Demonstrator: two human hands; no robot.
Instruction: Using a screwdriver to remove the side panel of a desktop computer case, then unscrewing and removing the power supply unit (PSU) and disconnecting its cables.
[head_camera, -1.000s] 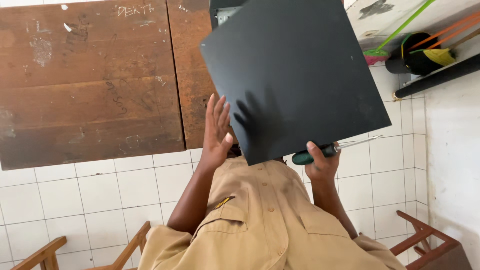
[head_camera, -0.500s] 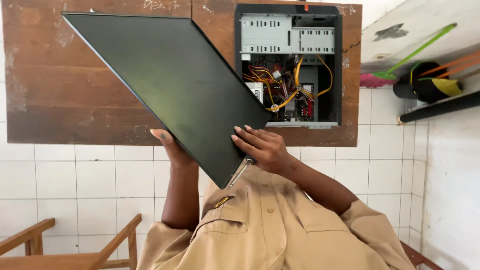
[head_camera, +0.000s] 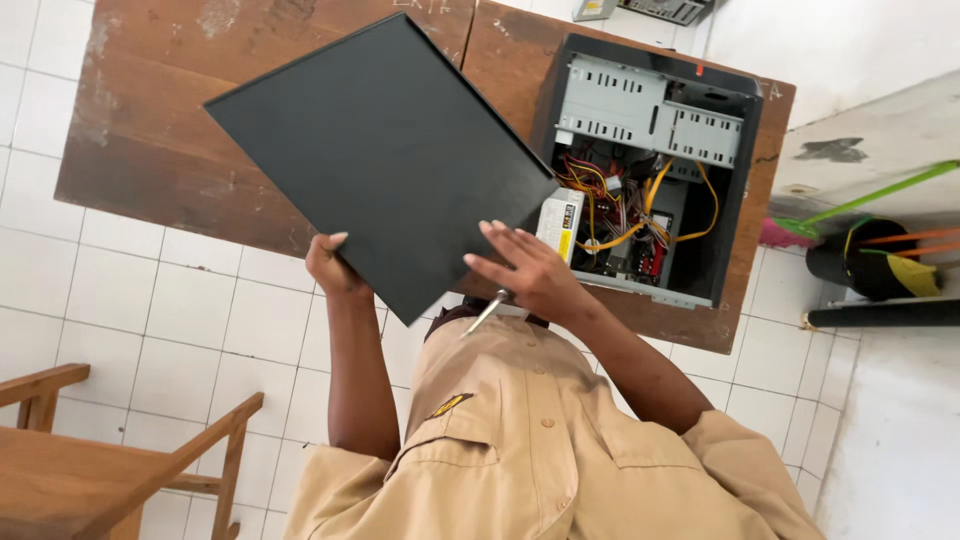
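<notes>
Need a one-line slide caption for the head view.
Both hands, left hand and right hand, hold a flat black metal side panel above an opened desktop computer case.

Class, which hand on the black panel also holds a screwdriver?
The right hand: a screwdriver shaft pokes out under it; the left hand grips only the panel.

White square floor tiles (head_camera: 190, 330) surround a worn brown wooden table (head_camera: 140, 130); a wooden chair (head_camera: 90, 470) stands well apart from it, daylight falling evenly.
</notes>
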